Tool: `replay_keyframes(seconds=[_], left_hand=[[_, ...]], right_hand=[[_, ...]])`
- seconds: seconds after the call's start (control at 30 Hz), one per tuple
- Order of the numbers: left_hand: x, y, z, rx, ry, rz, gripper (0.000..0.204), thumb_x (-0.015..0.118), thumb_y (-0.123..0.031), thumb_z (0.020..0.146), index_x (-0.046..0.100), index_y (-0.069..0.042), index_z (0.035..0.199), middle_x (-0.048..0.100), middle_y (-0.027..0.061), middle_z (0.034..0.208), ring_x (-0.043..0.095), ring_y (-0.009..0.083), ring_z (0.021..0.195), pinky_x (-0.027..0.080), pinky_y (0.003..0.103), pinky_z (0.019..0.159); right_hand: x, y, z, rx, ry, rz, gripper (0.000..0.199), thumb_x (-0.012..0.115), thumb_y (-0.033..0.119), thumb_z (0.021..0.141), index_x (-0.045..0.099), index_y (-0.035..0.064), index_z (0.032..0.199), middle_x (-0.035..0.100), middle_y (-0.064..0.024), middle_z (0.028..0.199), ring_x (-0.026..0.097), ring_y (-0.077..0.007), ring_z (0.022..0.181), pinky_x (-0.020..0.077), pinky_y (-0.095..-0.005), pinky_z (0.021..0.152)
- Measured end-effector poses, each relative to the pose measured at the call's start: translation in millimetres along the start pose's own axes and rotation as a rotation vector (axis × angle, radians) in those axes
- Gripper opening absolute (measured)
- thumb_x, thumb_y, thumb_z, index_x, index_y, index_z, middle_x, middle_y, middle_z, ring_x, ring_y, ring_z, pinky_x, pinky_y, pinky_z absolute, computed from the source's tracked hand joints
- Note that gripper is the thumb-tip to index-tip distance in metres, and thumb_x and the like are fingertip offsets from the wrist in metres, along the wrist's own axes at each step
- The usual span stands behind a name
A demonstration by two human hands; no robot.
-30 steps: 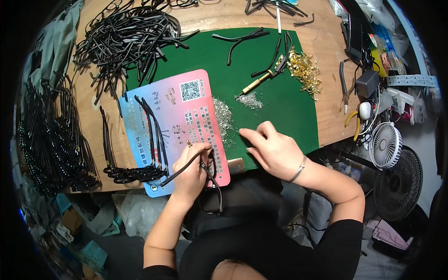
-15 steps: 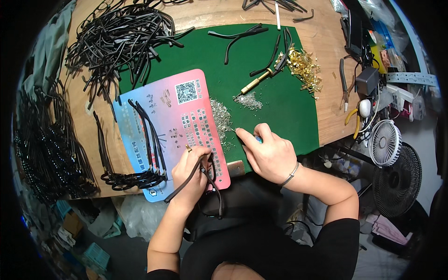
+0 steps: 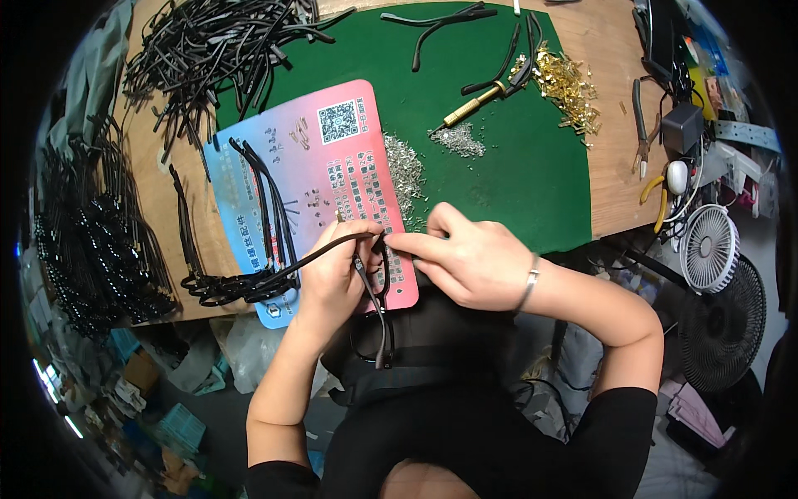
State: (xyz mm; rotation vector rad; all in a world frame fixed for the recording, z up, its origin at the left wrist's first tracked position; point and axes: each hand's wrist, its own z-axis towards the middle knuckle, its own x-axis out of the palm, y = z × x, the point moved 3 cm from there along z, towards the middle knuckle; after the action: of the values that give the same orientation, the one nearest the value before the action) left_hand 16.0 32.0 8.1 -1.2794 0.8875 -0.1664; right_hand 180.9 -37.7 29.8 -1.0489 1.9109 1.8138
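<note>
My left hand (image 3: 332, 270) is closed around a pair of dark eyeglasses (image 3: 384, 291), over the lower edge of a pink and blue printed mat. One temple arm sticks out to the left across that hand; the other points down toward my lap. A small brass-coloured tip (image 3: 339, 216) shows above the left fingers; what it belongs to is hidden. Bent inward, my right hand (image 3: 478, 262) brings its fingertips together against the top corner of the glasses, by the left fingertips. Anything tiny between those right fingers is too small to make out.
Several black glasses frames (image 3: 241, 287) lie on the mat (image 3: 307, 183). Beside it are silver screws (image 3: 405, 175), a brass screwdriver (image 3: 470, 110) and gold-coloured pieces (image 3: 565, 87) on a green sheet (image 3: 532, 183). Dark temple arms (image 3: 224, 50) heap at the back left; fans stand right.
My right hand has moved left from the pile of silver screws to the glasses, its fingertips now touching them. My left hand still holds the glasses, with the temple arm swung more level. The view has shifted.
</note>
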Motion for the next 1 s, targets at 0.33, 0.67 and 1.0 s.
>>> replay_keyframes(seconds=[0.33, 0.67, 1.0], left_hand=[[4, 1, -4, 0.029, -0.043, 0.038, 0.028, 0.053, 0.015, 0.074, 0.058, 0.002, 0.098, 0.056, 0.0079, 0.074, 0.058, 0.0154, 0.060, 0.050, 0.027, 0.054], [7, -2, -4, -0.039, -0.112, 0.081, 0.010, 0.055, 0.003, 0.084, 0.058, 0.000, 0.093, 0.058, 0.0102, 0.073, 0.060, 0.0176, 0.054, 0.048, 0.029, 0.050], [9, 3, -3, -0.040, -0.120, 0.074, 0.008, 0.055, -0.002, 0.088, 0.058, 0.000, 0.095, 0.057, 0.0076, 0.074, 0.060, 0.0127, 0.054, 0.047, 0.025, 0.049]], right_hand=[[4, -4, 5, -0.052, -0.007, -0.003, 0.037, 0.058, 0.016, 0.081, 0.056, 0.0159, 0.118, 0.047, -0.0097, 0.086, 0.057, -0.0233, 0.061, 0.0503, -0.0328, 0.054], [-6, -13, 23, -0.463, -0.041, -0.460, 0.039, 0.061, 0.022, 0.073, 0.056, 0.0072, 0.108, 0.049, -0.0076, 0.079, 0.056, -0.0188, 0.051, 0.0450, -0.0318, 0.041], [-5, -11, 27, -0.436, -0.063, -0.377, 0.032, 0.063, 0.019, 0.070, 0.053, 0.0044, 0.097, 0.048, -0.0099, 0.079, 0.058, -0.0211, 0.052, 0.0473, -0.0342, 0.043]])
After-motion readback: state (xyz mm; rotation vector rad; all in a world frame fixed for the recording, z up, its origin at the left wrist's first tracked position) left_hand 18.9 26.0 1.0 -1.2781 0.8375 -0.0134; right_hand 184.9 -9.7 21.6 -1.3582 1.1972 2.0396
